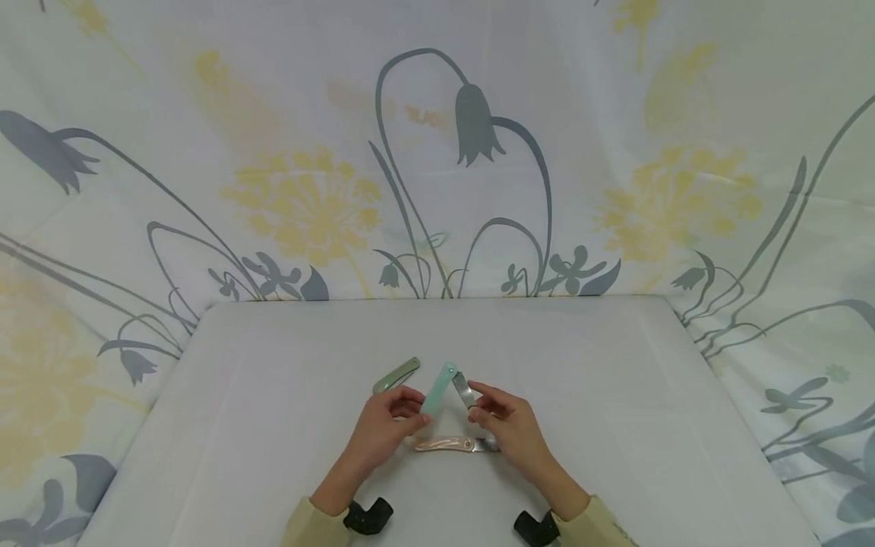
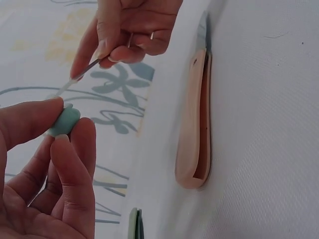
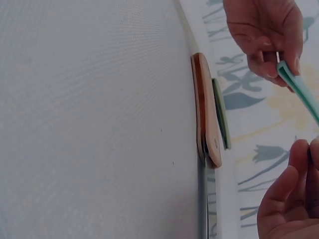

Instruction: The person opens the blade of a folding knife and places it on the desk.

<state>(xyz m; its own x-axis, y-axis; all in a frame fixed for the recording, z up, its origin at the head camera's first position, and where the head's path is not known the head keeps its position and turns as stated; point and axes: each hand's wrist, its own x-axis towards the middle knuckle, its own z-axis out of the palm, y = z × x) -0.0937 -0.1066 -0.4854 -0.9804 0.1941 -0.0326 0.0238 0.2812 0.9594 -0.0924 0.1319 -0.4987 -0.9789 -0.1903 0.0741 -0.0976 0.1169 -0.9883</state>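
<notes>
My left hand [image 1: 385, 424] pinches the mint-green handle [image 1: 438, 386] of a folding knife between thumb and fingers. Its metal blade [image 1: 464, 389] is swung partly out, making a sharp angle with the handle, and my right hand [image 1: 510, 425] pinches that blade near its free end. Below them on the table lies a peach folding knife [image 1: 444, 444], blade out and pointing right, its tip end partly behind the right hand in the head view. Just beyond the left fingers rests an olive-green folding knife [image 1: 396, 375], which looks folded.
A white-covered table [image 1: 273, 357] carries the knives. Behind it and at both sides hangs a flower-printed cloth [image 1: 424, 175]. Each wrist wears a black device [image 1: 369, 516] near the yellowish sleeve [image 1: 314, 524].
</notes>
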